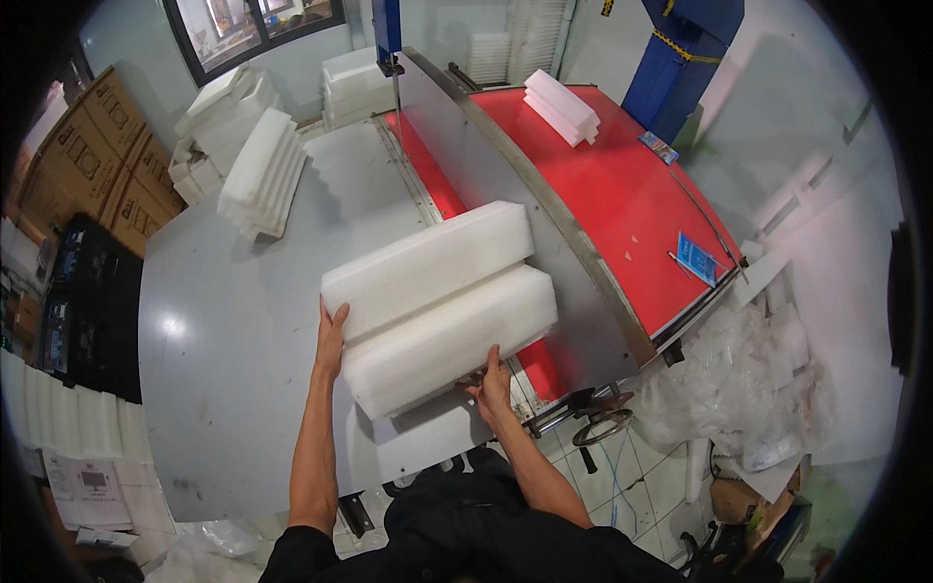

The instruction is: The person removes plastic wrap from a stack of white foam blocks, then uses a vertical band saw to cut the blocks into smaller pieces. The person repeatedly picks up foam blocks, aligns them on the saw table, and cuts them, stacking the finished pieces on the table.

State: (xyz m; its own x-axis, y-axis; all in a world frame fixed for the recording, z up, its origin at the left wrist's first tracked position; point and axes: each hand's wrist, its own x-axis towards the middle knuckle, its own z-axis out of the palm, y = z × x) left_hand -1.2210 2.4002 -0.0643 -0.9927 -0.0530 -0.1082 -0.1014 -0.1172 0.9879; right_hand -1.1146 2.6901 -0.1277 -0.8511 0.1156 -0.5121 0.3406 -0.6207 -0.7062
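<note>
A large white foam block point(444, 302) with a lengthwise groove lies tilted across the grey metal table point(233, 350), its far right end close to the upright metal fence. My left hand point(332, 337) holds its left end, thumb on the near face. My right hand point(492, 385) grips its lower edge near the right end, thumb on top and fingers partly hidden below. A stack of ridged white foam pieces point(266, 171) stands farther back on the grey table. Another notched foam piece point(561, 108) lies on the red tabletop point(583, 189) beyond the fence.
The curved metal fence point(503, 160) divides the table. A blue packet point(696, 259) and a thin rod lie on the red side. A handwheel point(602, 427) juts from the near edge. Cardboard boxes point(95, 160) stand left; plastic-wrapped scraps point(736, 379) are heaped right.
</note>
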